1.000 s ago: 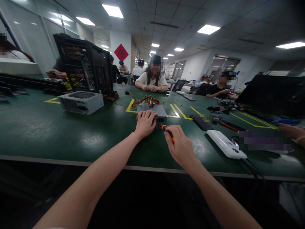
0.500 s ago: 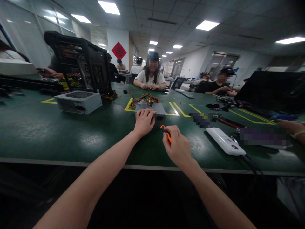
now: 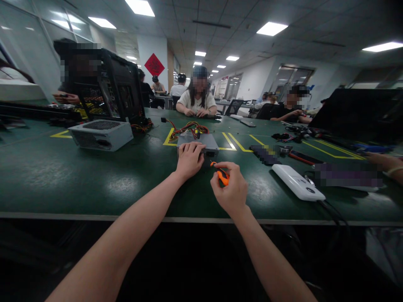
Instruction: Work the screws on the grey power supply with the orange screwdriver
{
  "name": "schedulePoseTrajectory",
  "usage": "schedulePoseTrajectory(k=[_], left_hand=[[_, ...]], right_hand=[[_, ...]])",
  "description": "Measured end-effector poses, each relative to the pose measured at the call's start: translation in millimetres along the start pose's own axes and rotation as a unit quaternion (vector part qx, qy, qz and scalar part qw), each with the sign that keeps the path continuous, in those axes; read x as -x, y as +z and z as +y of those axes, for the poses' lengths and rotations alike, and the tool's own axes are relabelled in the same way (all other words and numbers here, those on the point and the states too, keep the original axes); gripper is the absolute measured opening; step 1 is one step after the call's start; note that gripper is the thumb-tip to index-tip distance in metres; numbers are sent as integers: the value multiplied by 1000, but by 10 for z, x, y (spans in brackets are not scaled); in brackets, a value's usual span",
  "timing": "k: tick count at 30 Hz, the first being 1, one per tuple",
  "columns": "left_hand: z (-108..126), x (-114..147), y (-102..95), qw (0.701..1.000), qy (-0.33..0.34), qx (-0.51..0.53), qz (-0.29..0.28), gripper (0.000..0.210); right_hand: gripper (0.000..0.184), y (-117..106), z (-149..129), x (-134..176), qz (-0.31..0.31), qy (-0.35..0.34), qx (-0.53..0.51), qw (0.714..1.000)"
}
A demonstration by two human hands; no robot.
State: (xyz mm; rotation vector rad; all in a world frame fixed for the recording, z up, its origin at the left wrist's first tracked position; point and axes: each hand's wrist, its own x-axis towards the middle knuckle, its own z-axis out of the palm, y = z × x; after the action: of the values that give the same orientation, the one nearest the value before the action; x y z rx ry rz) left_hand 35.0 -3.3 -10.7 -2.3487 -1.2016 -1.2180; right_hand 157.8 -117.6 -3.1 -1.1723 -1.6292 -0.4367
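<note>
R hand [image 3: 231,188] grips orange screwdriver [image 3: 223,178], pointing fwd-left twd gray box [image 3: 208,141]; L hand [image 3: 189,159], nearer, rests open on it.

A dark green table [image 3: 88,184] with a pale front edge stretches across the view, marked out with yellow tape [image 3: 231,148]. On it sits a grey metal box [image 3: 211,141] — coloured cables [image 3: 191,125] bunched at its far side. To the left, a vented grey unit [image 3: 119,136] lies near a black computer case [image 3: 126,90]; to the right lies a white device [image 3: 292,180].
</note>
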Motion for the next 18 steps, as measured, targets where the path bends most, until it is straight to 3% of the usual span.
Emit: schedulePoseTrajectory(k=[3,9,15,18], left_hand=[[4,3,-10,1000,1,0,1,30],[8,5,-19,1000,-2,-2,-4,31],[17,5,-25,1000,-2,-6,-5,31],[22,2,-25,1000,-6,-6,-9,31]], right_hand=[[11,11,-6,14,-16,-21,-23,999],[16,-6,4,47,-5,96,-110,989],[8,7,-11,60,-75,-10,-90,993],[11,-3,-8,45,-31,43,-108,993]])
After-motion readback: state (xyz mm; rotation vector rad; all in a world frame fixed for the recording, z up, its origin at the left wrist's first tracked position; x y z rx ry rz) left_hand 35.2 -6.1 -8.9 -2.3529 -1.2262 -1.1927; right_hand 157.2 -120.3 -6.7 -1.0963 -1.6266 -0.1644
